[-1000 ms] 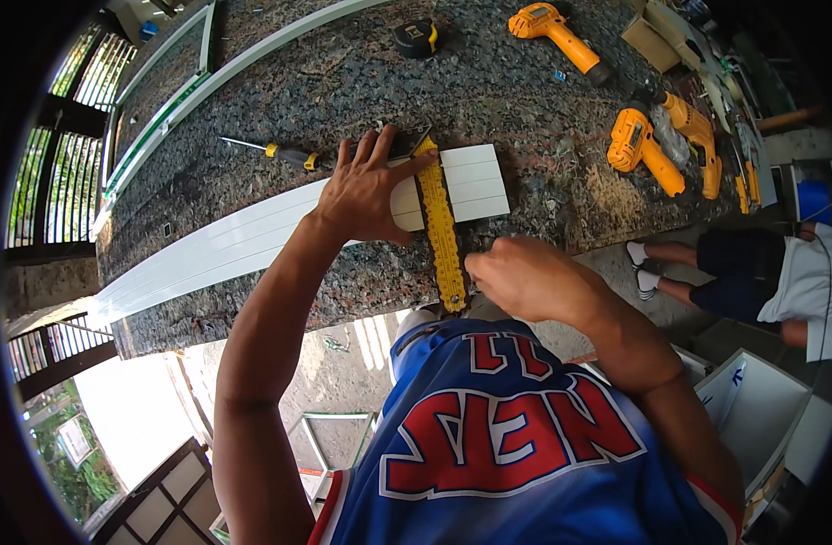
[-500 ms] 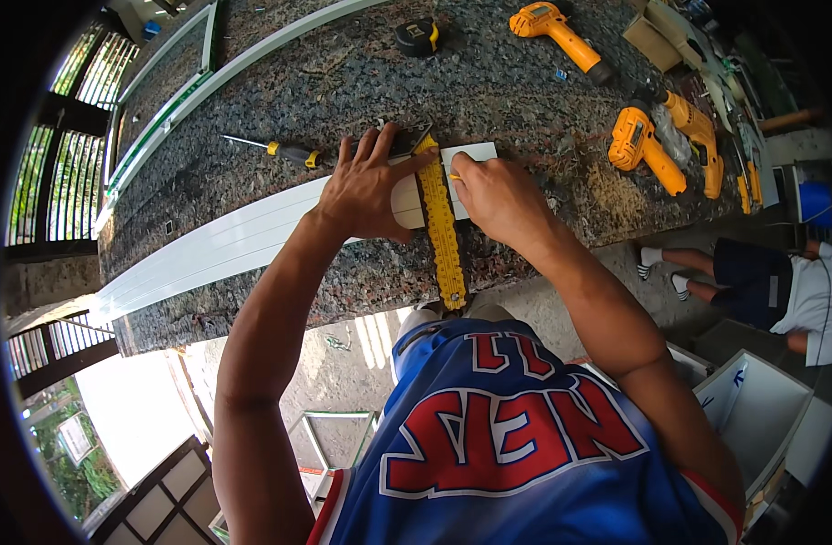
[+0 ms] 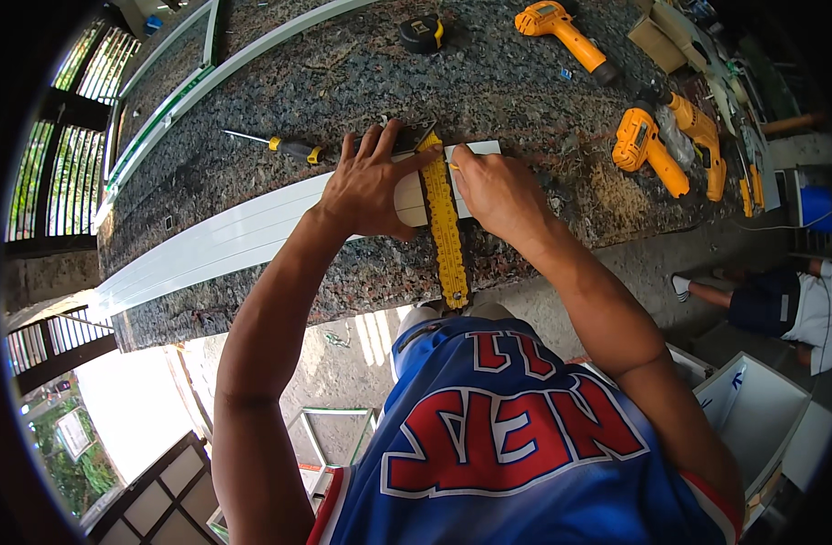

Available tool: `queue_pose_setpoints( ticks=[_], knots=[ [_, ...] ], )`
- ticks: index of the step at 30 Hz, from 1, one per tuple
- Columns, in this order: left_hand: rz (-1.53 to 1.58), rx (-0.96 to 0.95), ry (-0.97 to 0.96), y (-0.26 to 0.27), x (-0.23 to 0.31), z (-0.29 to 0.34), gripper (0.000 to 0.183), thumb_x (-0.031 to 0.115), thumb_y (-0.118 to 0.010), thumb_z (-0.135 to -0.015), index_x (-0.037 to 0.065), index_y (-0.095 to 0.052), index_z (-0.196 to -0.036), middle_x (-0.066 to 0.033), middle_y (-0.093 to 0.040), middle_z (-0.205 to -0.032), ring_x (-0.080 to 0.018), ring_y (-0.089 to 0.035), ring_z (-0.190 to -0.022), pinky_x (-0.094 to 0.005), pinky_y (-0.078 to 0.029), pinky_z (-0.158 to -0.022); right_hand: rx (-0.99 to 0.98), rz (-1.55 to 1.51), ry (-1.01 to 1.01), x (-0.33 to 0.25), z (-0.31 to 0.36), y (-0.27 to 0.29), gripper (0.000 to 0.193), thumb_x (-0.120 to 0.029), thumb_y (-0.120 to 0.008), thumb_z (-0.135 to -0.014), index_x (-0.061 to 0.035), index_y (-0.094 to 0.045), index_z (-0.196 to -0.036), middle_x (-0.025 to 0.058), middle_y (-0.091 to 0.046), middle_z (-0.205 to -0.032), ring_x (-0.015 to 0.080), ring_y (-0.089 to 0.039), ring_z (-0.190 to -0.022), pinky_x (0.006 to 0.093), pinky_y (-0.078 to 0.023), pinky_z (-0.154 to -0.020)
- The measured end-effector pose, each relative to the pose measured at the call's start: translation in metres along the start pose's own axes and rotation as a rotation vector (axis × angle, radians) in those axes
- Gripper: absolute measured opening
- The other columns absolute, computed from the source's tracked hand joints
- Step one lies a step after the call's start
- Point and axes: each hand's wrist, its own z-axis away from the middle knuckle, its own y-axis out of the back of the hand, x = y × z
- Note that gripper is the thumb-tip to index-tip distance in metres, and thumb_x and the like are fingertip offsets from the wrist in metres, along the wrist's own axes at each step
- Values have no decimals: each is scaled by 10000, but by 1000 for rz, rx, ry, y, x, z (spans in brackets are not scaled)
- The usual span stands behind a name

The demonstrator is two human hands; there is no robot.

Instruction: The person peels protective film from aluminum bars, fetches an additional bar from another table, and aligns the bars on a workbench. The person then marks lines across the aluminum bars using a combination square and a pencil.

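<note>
A long white panel strip (image 3: pixel 225 227) lies across the bench, narrowing in the view toward the left. Across its right part rests a square with a yellow marked blade (image 3: pixel 448 245) and a dark stock at the far end. My left hand (image 3: pixel 366 186) is spread over the strip and the stock, its thumb and fingers apart, pressing down beside the blade. Just right of the blade, my right hand (image 3: pixel 502 191) is closed in a pinch over the strip's end. A small yellow bit of something thin shows between its fingers; the rest is hidden.
Beyond the strip lie a screwdriver (image 3: pixel 296 150) and a tape measure (image 3: pixel 421 34). Yellow-orange power drills (image 3: pixel 647 150) sit at the right. White frame bars (image 3: pixel 175 111) run along the far left of the speckled bench (image 3: pixel 279 100). Another person (image 3: pixel 770 304) is off to the right.
Both hands and the square hold nearly the same place. The other person at the right has shifted farther right.
</note>
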Motion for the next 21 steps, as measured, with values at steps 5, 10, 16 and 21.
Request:
queue_pose_setpoints(
  ticks=[5,10,16,21],
  knots=[
    [18,-2,-9,2,1,-3,1167,379,-864,-372,358,-475,-1472,-236,-282,-1553,-423,-277,-1447,-594,-199,-1188,-27,35,29,-2,0,0,267,-54,-592,-867,43,-618,-1114,182,-695,-721,331,-720,-657,404,-589,-558],
    [1,7,-20,2,1,-3,1166,387,-872,-383,360,-469,-1477,-246,-288,-1548,-436,-294,-1436,-601,-203,-1181,-484,-23,160,-25,42,40,232,-44,-600,-859,37,-650,-1070,206,-690,-738,340,-727,-739,422,-595,-641],
    [-14,-3,-15,0,0,0,1181,400,-886,-385,363,-457,-1485,-258,-285,-1549,-454,-309,-1425,-608,-203,-1179,-172,-337,-96,-5,48,63,220,-56,-606,-901,-23,-703,-1095,204,-722,-904,356,-716,-831,432,-570,-737],
    [-15,11,-36,3,3,-2,1177,399,-889,-379,354,-469,-1478,-270,-303,-1534,-463,-323,-1412,-601,-224,-1165,94,-685,-240,51,14,31,459,-143,-725,-862,-43,-623,-1298,197,-725,-1059,335,-711,-955,426,-558,-850]
  ],
)
